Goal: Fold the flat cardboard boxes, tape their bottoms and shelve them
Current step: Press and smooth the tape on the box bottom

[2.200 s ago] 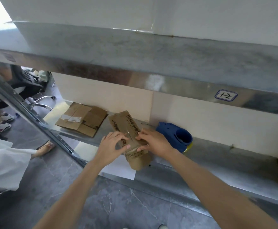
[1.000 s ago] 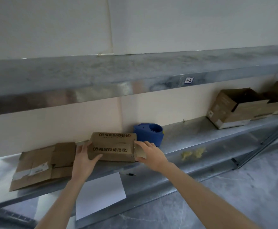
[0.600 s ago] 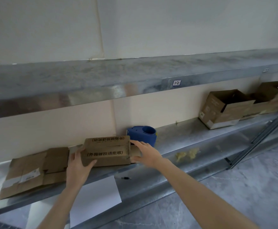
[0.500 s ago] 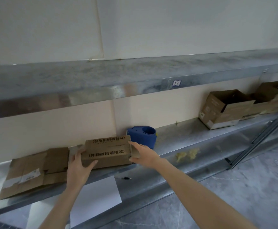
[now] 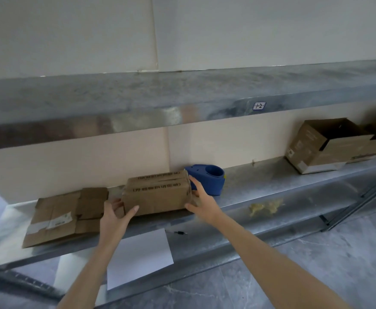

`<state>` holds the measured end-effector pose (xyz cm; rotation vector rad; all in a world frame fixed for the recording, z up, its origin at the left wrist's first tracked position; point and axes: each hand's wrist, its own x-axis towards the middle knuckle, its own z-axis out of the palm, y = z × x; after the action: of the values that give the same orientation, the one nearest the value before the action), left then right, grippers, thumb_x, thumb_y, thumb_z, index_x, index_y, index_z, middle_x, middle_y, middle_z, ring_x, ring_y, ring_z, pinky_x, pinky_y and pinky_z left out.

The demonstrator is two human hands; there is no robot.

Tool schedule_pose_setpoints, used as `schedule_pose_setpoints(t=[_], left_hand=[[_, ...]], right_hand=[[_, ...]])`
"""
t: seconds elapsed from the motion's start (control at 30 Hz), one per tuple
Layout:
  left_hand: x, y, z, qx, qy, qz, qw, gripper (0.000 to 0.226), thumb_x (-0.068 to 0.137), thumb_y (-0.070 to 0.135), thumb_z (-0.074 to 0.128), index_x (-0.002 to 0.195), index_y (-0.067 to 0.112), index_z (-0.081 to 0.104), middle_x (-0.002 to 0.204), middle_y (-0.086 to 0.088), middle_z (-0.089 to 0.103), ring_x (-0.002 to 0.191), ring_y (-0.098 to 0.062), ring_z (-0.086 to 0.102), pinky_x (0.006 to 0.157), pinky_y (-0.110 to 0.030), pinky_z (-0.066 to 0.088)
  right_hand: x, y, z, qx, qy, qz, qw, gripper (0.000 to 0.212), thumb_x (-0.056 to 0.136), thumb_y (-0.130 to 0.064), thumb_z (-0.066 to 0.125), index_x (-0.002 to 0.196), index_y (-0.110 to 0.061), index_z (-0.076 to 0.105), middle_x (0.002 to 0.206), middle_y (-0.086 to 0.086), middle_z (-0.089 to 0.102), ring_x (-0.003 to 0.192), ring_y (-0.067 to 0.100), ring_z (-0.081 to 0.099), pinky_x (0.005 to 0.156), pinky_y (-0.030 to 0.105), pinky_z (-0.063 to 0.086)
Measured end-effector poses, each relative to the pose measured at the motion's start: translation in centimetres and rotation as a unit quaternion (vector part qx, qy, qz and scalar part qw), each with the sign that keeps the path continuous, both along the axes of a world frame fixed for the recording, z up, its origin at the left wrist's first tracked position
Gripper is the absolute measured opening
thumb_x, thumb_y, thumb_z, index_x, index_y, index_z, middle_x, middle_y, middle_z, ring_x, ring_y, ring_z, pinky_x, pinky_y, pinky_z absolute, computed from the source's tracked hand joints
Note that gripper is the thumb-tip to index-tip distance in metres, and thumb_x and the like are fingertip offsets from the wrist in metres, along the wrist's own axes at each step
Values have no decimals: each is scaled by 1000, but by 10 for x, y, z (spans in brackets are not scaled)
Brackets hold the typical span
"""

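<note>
A folded brown cardboard box (image 5: 158,192) with printed lettering lies lengthwise on the metal shelf (image 5: 260,186). My left hand (image 5: 115,214) presses its left end with straight fingers, thumb on the front face. My right hand (image 5: 201,200) lies flat against its right end, thumb at the lower front corner. A flat, unfolded cardboard box (image 5: 64,215) lies on the shelf to the left. The blue tape dispenser (image 5: 209,177) stands just behind my right hand, next to the box.
Two folded open boxes (image 5: 323,146) stand at the shelf's far right. A white sheet of paper (image 5: 140,253) and a small pen (image 5: 179,232) lie on the lower shelf. An upper shelf (image 5: 182,97) overhangs. Yellowish scraps (image 5: 265,207) lie lower right.
The box was turned from end-on to lengthwise along the shelf. Since half a second ago both hands stay at its ends and the box sits closer to the tape dispenser.
</note>
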<state>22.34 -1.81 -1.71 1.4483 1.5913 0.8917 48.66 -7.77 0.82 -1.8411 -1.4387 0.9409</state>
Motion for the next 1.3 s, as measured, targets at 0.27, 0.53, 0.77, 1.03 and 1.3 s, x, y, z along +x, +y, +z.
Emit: schedule_pose_setpoints(t=[0.27, 0.53, 0.77, 1.03, 1.3], left_hand=[[-5, 1, 29, 33, -77, -2, 996, 72, 76, 32, 85, 134, 24, 43, 127, 8, 53, 122, -14, 52, 108, -38, 42], [-8, 7, 44, 71, -53, -35, 995, 70, 71, 21, 89, 127, 30, 48, 119, 17, 52, 118, -7, 48, 99, -29, 38], [3, 6, 53, 107, -20, 5, 994, 62, 77, 17, 85, 130, 15, 52, 124, 3, 56, 117, -16, 50, 97, -30, 39], [16, 2, 66, 103, -38, -5, 994, 64, 81, 13, 80, 136, 13, 48, 130, -5, 56, 113, -18, 50, 97, -32, 40], [29, 1, 74, 57, -76, -115, 989, 69, 82, 3, 78, 140, 19, 44, 129, 6, 50, 121, -14, 46, 95, -29, 39]], right_hand=[[5, 7, 14, 73, 92, -43, 992, 96, 80, -27, 81, 151, -48, 19, 139, -4, 54, 130, 9, 49, 108, 37, 44], [14, 6, 27, 99, 91, -45, 990, 105, 77, -4, 82, 154, -38, 18, 134, -6, 56, 125, 9, 51, 107, 35, 45], [22, 4, 43, 114, 49, -90, 988, 83, 78, -14, 83, 147, -28, 37, 125, -15, 42, 125, 9, 42, 97, 25, 39], [31, -2, 45, 118, 55, -99, 987, 82, 73, -19, 87, 140, -28, 41, 131, -10, 47, 123, 10, 42, 96, 24, 38], [42, 1, 60, 61, 54, -209, 975, 58, 83, -61, 65, 113, -13, 50, 108, 4, 60, 100, 21, 59, 86, 37, 52]])
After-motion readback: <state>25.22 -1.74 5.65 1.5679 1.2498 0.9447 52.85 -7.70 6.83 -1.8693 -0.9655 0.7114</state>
